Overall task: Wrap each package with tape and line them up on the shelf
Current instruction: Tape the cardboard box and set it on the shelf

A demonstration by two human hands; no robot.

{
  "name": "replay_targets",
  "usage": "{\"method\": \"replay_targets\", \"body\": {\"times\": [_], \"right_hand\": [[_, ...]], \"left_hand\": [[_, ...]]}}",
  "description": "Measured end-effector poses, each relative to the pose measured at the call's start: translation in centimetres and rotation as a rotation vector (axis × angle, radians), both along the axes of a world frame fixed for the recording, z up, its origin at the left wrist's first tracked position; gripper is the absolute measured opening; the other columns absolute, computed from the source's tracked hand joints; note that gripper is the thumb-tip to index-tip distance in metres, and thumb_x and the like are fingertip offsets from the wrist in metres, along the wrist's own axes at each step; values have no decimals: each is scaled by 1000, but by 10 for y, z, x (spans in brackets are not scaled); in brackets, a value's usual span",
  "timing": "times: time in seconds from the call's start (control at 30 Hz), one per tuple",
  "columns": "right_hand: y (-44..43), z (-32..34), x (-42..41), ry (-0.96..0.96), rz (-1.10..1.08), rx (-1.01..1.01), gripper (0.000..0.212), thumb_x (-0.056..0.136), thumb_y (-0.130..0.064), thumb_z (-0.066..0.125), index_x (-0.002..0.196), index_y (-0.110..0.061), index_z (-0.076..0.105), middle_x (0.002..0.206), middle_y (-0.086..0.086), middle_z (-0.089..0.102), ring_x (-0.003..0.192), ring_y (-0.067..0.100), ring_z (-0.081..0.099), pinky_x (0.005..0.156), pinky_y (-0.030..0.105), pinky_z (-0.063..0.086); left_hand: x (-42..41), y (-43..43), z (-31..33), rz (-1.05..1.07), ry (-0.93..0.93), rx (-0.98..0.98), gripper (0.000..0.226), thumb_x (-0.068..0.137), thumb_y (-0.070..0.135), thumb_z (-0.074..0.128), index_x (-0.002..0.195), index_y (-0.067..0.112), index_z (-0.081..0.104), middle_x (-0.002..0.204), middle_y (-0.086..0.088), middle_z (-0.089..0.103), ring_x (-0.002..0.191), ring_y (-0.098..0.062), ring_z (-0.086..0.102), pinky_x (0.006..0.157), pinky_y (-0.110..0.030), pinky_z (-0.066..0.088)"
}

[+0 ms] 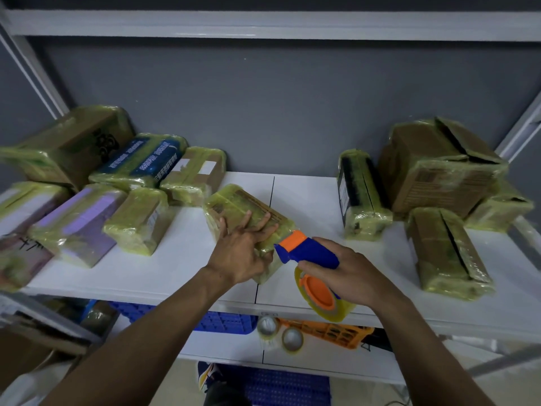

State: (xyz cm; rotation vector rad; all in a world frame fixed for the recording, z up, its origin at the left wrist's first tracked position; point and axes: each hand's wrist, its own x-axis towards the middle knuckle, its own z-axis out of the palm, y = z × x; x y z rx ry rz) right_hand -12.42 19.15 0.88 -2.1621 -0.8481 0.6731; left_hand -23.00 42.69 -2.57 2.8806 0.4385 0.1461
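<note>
We press the package (248, 206) with our flat, spread left hand (243, 250); its long axis slants away-left. Our right hand (348, 276) grips the tape dispenser (304, 249), nose toward the package.

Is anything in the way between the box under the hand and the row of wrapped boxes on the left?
Nothing visible. The left hand lies flat on the package, and only bare shelf separates it from the nearest wrapped box in the left row. The tape dispenser in the right hand sits at its other side.
</note>
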Motion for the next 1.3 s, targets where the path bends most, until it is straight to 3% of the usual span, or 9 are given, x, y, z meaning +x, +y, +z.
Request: {"method": "replay_targets", "body": {"times": [0.07, 0.17, 0.77, 0.83, 0.97, 1.17, 1.3], "right_hand": [[-5, 0, -2, 20, 17, 34, 46, 77, -78, 61, 119, -61, 55, 97, -25, 72, 86, -4, 68, 84, 36, 59], [-10, 0, -4, 21, 4, 45, 41, 76, -78, 60, 112, -59, 57, 91, -24, 71, 82, -4, 67, 79, 34, 58], [-56, -18, -20, 115, -12, 1, 42, 84, -75, 63, 119, -53, 55, 98, -24, 70, 88, -1, 68, 81, 30, 55], [-53, -23, -22, 119, -14, -3, 41, 85, -73, 63, 119, -52, 54, 98, -21, 70, 89, 0, 68, 82, 30, 56], [-41, -31, -25, 146, -10, -38, 43, 84, -74, 63, 118, -50, 52, 100, -17, 70, 89, 3, 68, 77, 28, 54], [-18, -35, -18, 139, 19, -114, 46, 83, -77, 58, 118, -48, 49, 100, -16, 68, 88, 4, 66, 71, 26, 49], [-6, -39, -14, 135, 23, -114, 48, 77, -83, 54, 112, -51, 49, 97, -16, 68, 86, 4, 67, 71, 27, 50]], "left_hand": [[1, 3, 1, -15, 1, 12, 69, 94, 54, 53, 156, 49, 24, 165, 27, 10, 157, -16, 0, 121, -66, -4], [1, 7, 3, -27, 17, 25, 67, 94, 58, 51, 155, 51, 25, 164, 28, 11, 157, -14, 2, 122, -63, -2], [1, 13, 6, -64, 12, -40, 67, 92, 58, 60, 153, 49, 33, 164, 26, 16, 157, -15, 4, 121, -65, 0], [1, 13, 7, -62, 10, -56, 70, 88, 66, 56, 152, 50, 32, 163, 28, 15, 157, -13, 2, 122, -64, -2], [-1, 9, 8, -47, 9, -40, 98, 68, 103, 24, 152, 52, 31, 161, 35, 11, 155, -6, -2, 124, -58, -3], [9, -14, 0, 131, -77, -15, 113, 62, 106, 27, 155, 42, 33, 159, 33, 23, 156, -9, 3, 125, -55, -3], [12, -17, -4, 186, -129, -37, 97, 71, 97, 36, 152, 43, 39, 156, 32, 33, 155, -8, 7, 126, -54, -1]]}}
